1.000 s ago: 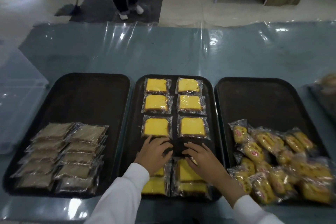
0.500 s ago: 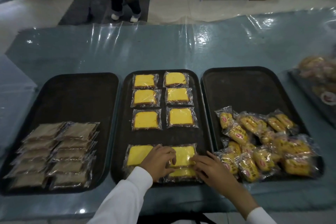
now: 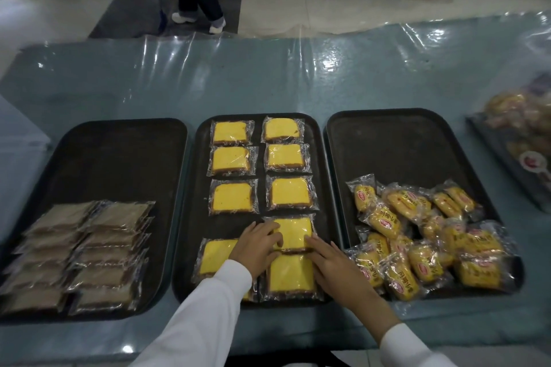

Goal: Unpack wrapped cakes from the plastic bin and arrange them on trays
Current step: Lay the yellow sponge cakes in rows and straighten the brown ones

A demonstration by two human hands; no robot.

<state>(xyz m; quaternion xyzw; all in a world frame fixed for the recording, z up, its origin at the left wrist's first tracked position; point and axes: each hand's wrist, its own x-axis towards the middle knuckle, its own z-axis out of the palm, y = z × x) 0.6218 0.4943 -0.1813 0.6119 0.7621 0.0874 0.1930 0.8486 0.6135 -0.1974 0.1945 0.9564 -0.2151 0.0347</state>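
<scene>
Three dark trays lie side by side on a plastic-covered table. The middle tray [image 3: 187,232] carries wrapped yellow cake slices in two columns, three rows deep at the back. My left hand [image 3: 256,247] and my right hand [image 3: 334,265] both touch one wrapped yellow cake [image 3: 293,232] in the right column, just behind the front row. The left fingers lie over its left edge, and the right fingers lie flat on its near right corner. More yellow cakes [image 3: 290,277] lie at the tray's front, partly under my wrists.
The left tray [image 3: 119,158] holds overlapping brown wrapped cakes [image 3: 89,247] at its front. The right tray [image 3: 402,152] has a loose pile of small yellow wrapped cakes [image 3: 417,241]. Another tray of wrapped breads [image 3: 521,134] sits far right. A person's legs [image 3: 199,9] stand beyond the table.
The yellow cake under my hands has slid away from the front stack toward the third row. Both hands moved forward with it.
</scene>
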